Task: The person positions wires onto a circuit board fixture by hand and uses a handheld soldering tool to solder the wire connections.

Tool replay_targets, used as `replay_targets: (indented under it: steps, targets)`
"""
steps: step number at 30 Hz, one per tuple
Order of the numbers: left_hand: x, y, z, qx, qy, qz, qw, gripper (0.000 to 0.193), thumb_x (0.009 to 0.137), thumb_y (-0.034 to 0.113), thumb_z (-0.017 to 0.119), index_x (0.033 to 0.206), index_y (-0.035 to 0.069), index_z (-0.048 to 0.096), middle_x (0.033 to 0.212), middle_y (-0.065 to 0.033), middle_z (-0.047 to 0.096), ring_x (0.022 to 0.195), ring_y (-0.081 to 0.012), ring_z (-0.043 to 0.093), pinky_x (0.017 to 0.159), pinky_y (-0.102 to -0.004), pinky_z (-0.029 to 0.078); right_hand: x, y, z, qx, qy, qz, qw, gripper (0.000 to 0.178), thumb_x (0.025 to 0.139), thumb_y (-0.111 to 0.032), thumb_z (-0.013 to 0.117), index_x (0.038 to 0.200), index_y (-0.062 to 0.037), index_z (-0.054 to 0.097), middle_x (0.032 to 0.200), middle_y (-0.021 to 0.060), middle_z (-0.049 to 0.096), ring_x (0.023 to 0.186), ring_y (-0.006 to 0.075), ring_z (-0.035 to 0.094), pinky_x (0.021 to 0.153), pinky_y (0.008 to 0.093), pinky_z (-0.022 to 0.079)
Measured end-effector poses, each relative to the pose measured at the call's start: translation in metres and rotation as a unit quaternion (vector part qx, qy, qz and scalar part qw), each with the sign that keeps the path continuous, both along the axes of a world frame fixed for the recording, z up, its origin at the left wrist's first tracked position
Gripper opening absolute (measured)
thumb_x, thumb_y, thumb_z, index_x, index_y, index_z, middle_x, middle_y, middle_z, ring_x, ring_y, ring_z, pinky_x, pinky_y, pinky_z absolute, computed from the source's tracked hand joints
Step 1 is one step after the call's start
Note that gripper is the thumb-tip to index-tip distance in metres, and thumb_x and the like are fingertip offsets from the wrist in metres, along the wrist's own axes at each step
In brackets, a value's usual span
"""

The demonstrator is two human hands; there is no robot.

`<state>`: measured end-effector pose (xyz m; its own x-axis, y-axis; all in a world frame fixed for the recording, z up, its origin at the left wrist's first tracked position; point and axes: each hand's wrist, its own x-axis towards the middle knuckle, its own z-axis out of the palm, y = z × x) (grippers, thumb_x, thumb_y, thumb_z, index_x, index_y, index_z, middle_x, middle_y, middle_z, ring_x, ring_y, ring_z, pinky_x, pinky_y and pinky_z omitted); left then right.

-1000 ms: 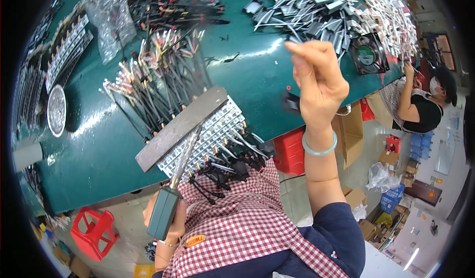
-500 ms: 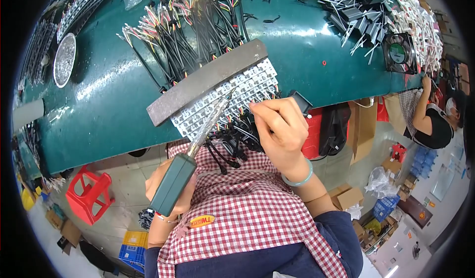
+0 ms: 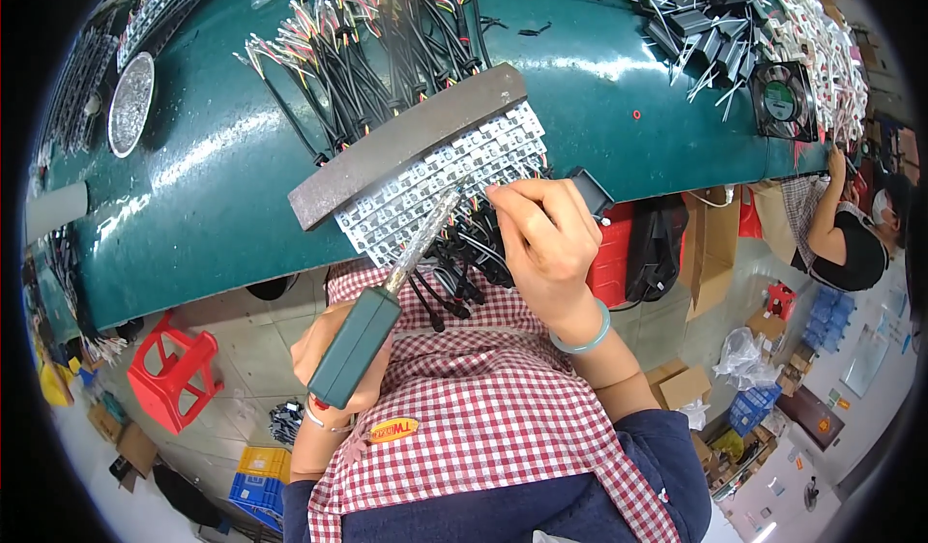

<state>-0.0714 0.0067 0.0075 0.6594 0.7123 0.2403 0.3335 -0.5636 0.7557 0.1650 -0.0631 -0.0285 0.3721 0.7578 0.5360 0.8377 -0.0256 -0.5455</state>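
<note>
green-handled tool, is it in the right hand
No, the left hand grips the green-handled tool, while the right hand is near its tip.

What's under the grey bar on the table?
Past the far edge of the grey bar, black cables show; along its near edge, white circuit boards. Whatever lies directly beneath is covered.

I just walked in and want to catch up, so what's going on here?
The person's left hand grips a green-handled tool, its metal tip over the rows of small white boards. The right hand is curled near that tip; whether it holds something thin is too small to tell. A gray bar lies along the boards' far edge, with black cables beyond it and dark connectors on the near side.
</note>
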Motion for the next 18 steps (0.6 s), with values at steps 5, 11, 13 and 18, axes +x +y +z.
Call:
replay_targets:
  steps: [5, 11, 13, 18]
  targets:
    - [0.001, 0.001, 0.001, 0.006, 0.003, -0.008, 1.0, 0.021, 0.067, -0.005, 0.071, 0.088, -0.007, 0.069, 0.087, -0.0184, 0.068, 0.072, -0.0314, 0.07, 0.063, -0.0339, 0.056, 0.0, -0.001, 0.004, -0.002, 0.005, -0.013, 1.0, 0.028, 0.069, 0.008, 0.075, 0.095, -0.0035, 0.071, 0.085, 0.0074, 0.064, 0.072, 0.0234, 0.06, 0.059, 0.0323, 0.048]
    - [0.007, 0.003, 0.001, 0.002, -0.005, -0.011, 1.0, 0.021, 0.067, -0.005, 0.071, 0.088, -0.008, 0.069, 0.087, -0.0183, 0.067, 0.071, -0.0314, 0.07, 0.062, -0.0336, 0.056, 0.004, -0.001, 0.002, 0.002, 0.0, -0.046, 0.999, 0.028, 0.07, 0.008, 0.076, 0.094, -0.0038, 0.071, 0.085, 0.0075, 0.064, 0.073, 0.0233, 0.061, 0.06, 0.0324, 0.049]
    - [0.008, 0.004, 0.002, 0.006, -0.006, -0.014, 1.0, 0.021, 0.067, -0.005, 0.071, 0.088, -0.008, 0.068, 0.087, -0.0183, 0.067, 0.071, -0.0314, 0.07, 0.062, -0.0336, 0.056, 0.004, -0.002, 0.001, 0.002, 0.001, -0.041, 0.999, 0.028, 0.07, 0.008, 0.076, 0.094, -0.0038, 0.071, 0.085, 0.0075, 0.064, 0.073, 0.0233, 0.061, 0.06, 0.0325, 0.049]
    - [0.012, 0.005, 0.003, -0.007, 0.001, -0.019, 1.0, 0.023, 0.066, -0.005, 0.071, 0.089, -0.008, 0.069, 0.087, -0.0177, 0.067, 0.072, -0.0311, 0.07, 0.062, -0.0334, 0.056, 0.005, -0.002, 0.001, -0.004, 0.003, -0.041, 0.999, 0.027, 0.07, 0.008, 0.075, 0.094, -0.004, 0.071, 0.085, 0.0075, 0.064, 0.073, 0.0234, 0.061, 0.06, 0.0324, 0.049]
